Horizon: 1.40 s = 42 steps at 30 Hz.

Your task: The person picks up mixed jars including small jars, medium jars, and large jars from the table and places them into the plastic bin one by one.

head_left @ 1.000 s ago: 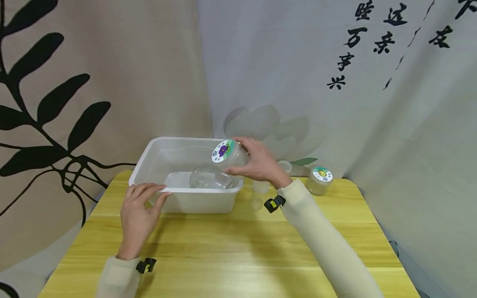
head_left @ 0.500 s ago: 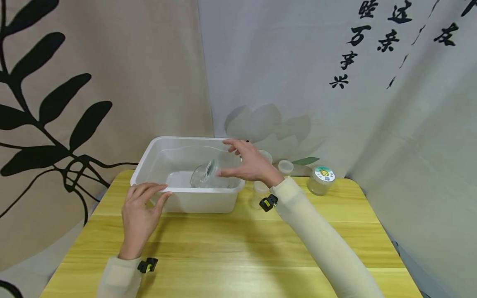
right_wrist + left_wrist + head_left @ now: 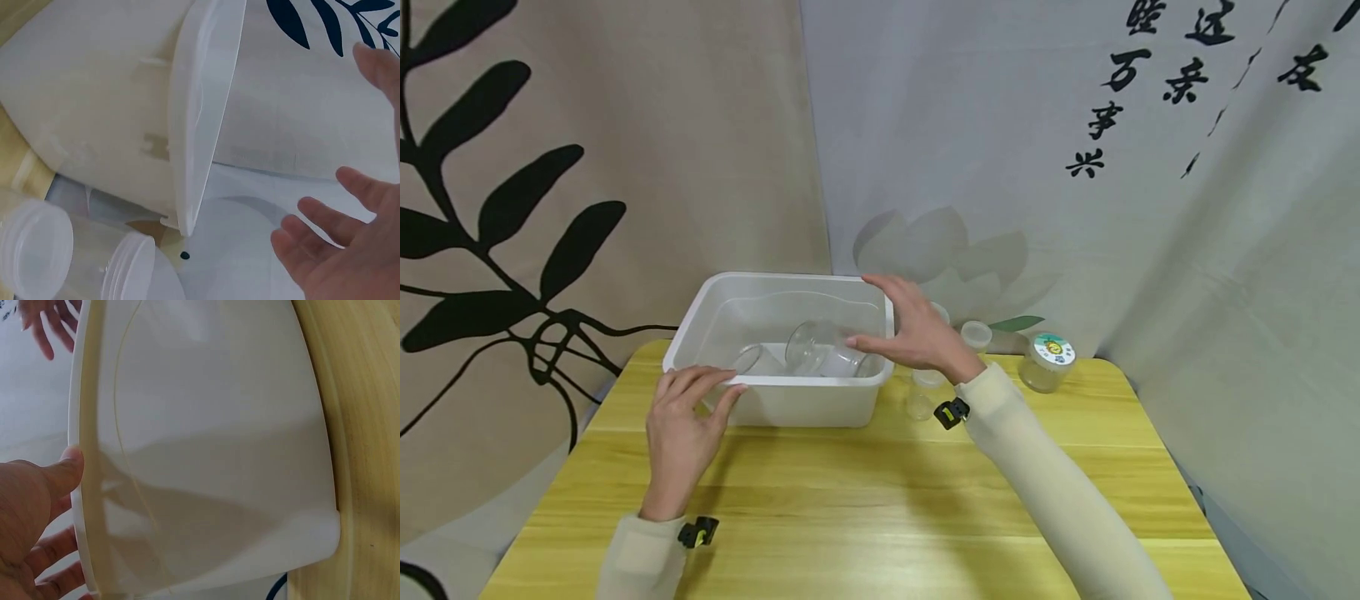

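My left hand [image 3: 681, 437] holds the near rim of the white plastic tub [image 3: 790, 404] toward its left corner. In the left wrist view its thumb [image 3: 72, 465] presses against the rim, the other fingers along the rim below it. Over the tub's right end hovers my right hand [image 3: 913, 329], empty, thumb and fingers spread apart. Its spread fingers [image 3: 325, 219] also show in the right wrist view. Inside the tub, a clear jar [image 3: 805, 348] lies on its side. Farther left, a round clear edge [image 3: 747, 359] shows close to the left fingertips, its lower part hidden by the front wall.
A lidded clear jar [image 3: 1047, 362] with a green-and-white sticker stands on the wooden table [image 3: 865, 508] to the right. Smaller clear jars [image 3: 37, 250] stand beside the tub, partly behind the right arm. A printed curtain [image 3: 962, 167] hangs behind the table.
The right hand held a clear jar with a purple flower sticker above the tub, then released it inside. A round clear edge now appears farther left. The left hand stays on the rim.
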Available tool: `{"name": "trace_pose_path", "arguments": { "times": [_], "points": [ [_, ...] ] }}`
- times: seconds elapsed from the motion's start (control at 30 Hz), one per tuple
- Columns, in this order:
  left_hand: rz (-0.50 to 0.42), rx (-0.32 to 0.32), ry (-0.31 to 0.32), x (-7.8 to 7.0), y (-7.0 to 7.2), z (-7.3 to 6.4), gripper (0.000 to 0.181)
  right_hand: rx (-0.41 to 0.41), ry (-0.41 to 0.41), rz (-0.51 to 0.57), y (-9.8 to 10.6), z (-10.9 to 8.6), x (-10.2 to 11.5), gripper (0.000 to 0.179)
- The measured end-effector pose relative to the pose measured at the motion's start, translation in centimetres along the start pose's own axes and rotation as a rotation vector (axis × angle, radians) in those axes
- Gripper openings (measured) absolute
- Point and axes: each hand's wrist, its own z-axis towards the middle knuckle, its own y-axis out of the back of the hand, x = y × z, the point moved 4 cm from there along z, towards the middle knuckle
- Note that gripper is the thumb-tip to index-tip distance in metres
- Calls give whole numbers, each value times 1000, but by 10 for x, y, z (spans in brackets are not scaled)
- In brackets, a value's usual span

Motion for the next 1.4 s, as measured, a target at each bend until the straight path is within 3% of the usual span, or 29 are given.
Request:
{"name": "trace_pose_path", "arguments": {
  "times": [0.6, 1.1, 1.4],
  "points": [
    [10, 3, 12, 0, -2, -1, 25, -100, -30, -54, 3, -24, -31, 100],
    [18, 3, 13, -1, 0, -2, 25, -173, -116, 89, -2, -51, -57, 101],
    [10, -4, 10, -1, -1, -1, 25, -194, -239, 128, -13, -68, -80, 104]
  ]
}}
